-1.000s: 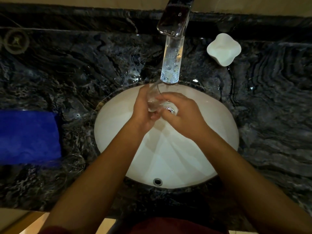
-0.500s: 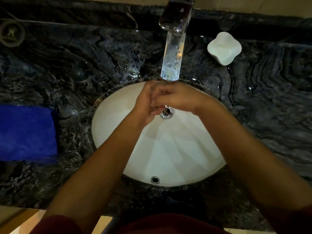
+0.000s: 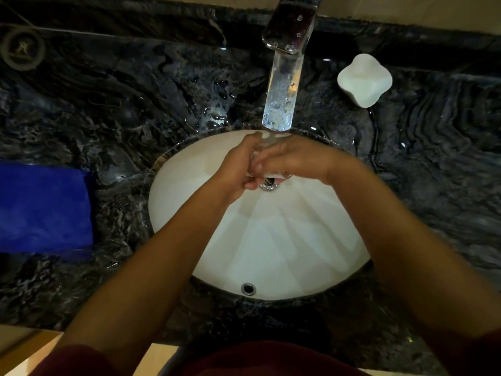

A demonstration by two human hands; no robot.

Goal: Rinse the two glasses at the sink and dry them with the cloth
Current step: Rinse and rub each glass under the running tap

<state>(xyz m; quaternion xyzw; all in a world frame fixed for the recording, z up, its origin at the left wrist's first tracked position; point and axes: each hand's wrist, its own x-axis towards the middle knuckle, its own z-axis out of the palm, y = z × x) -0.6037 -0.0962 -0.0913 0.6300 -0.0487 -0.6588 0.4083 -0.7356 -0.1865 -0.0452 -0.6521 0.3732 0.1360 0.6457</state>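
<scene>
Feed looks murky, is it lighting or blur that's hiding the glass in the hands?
Head view: mostly both. Dim warm light leaves the counter dark, the white basin brightest. The clear glass is smeared between the left hand and right hand, under the running water. Wide-angle lens bends the edges. The blue cloth stays readable.

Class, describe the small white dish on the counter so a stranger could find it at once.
Start at the white sink basin set in the dark marble counter. Right of the tap stands the white dish, alone there, pale and four-lobed.
</scene>
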